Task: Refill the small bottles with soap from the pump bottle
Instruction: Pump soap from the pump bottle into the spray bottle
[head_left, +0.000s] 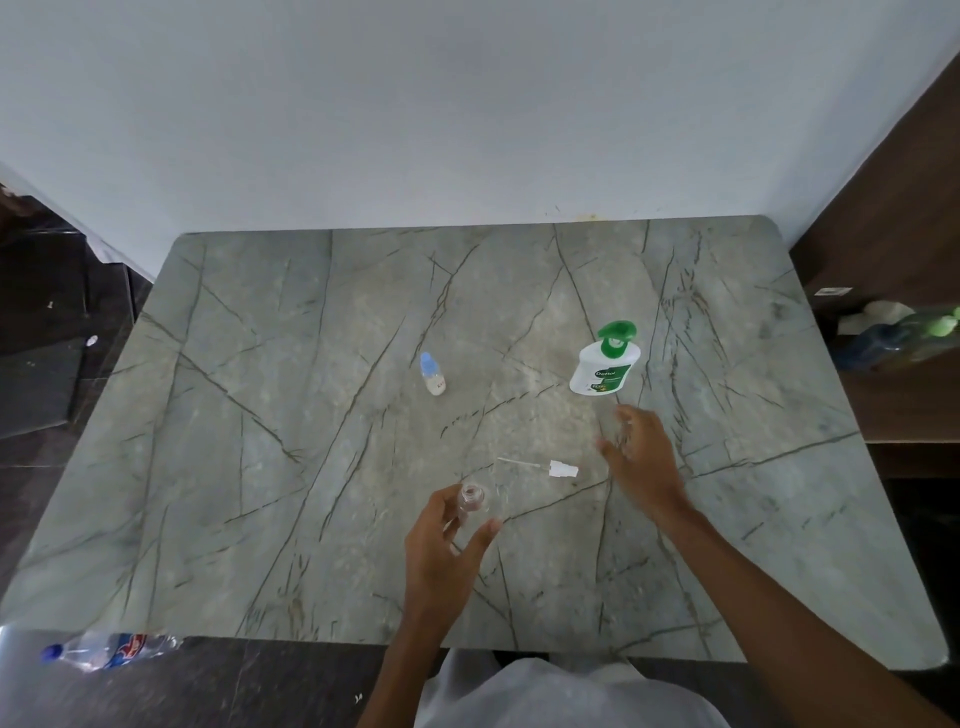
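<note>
Left hand (441, 540) grips uncapped small bottle (471, 500); right hand (641, 457), fingers spread, near pump bottle (602, 366); hasty reach may topple it

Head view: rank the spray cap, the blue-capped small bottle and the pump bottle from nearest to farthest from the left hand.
1. Spray cap, lying just ahead and right of the left hand, which holds the clear bottle.
2. Blue-capped small bottle, upright, straight ahead, farther back.
3. Pump bottle, far right, beyond the right hand.
</note>
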